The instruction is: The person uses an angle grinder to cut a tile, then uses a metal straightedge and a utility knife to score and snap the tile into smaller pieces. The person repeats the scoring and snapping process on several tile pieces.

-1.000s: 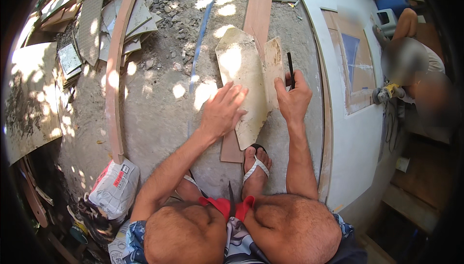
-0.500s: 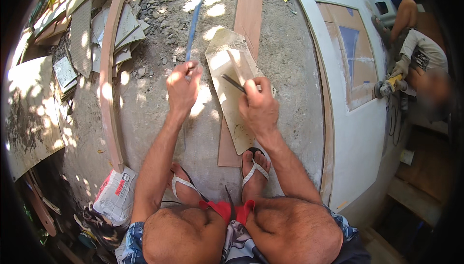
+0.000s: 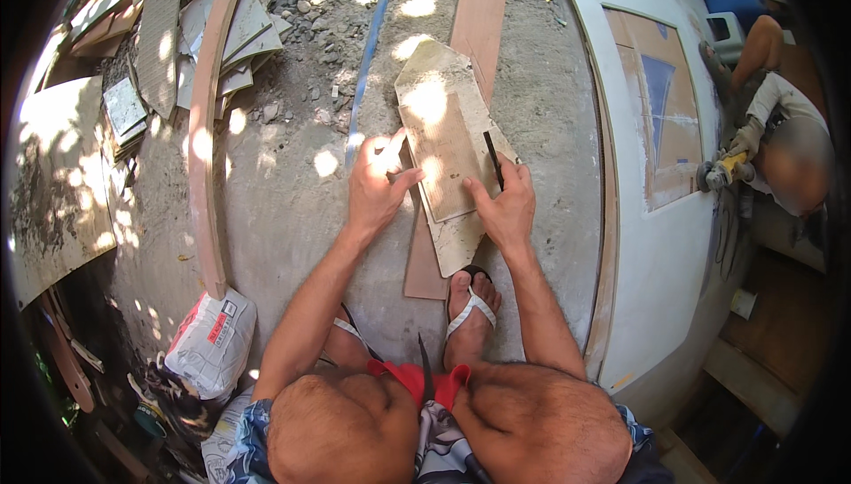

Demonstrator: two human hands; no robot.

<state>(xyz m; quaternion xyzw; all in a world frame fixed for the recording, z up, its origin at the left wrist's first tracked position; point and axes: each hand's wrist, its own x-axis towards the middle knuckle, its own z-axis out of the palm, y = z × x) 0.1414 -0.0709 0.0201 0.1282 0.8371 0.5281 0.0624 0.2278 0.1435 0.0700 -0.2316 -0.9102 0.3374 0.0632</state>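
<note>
A smaller tan rectangular piece [image 3: 448,154] lies on a stained cream, angular board [image 3: 434,67], which rests over a reddish-brown plank [image 3: 479,5] between my feet. My left hand [image 3: 377,184] is at the left edge of the stacked pieces, fingers loosely bent and apart, thumb and index touching that edge. My right hand [image 3: 505,205] grips a slim black tool [image 3: 493,152], held lengthwise along the pieces' right side, with its thumb at the tan piece's edge.
Scrap boards [image 3: 239,41], gravel [image 3: 310,23], a long batten [image 3: 213,103] and a bag [image 3: 211,342] lie left. A blue strip [image 3: 372,50] is ahead. A white panel [image 3: 656,262] stands right, where another person [image 3: 767,112] holds a yellow power tool [image 3: 727,165].
My left hand rose off the board, then came down to its left edge. My right hand moved across the board with the black tool and back right. The tan piece now lies flat on top.
</note>
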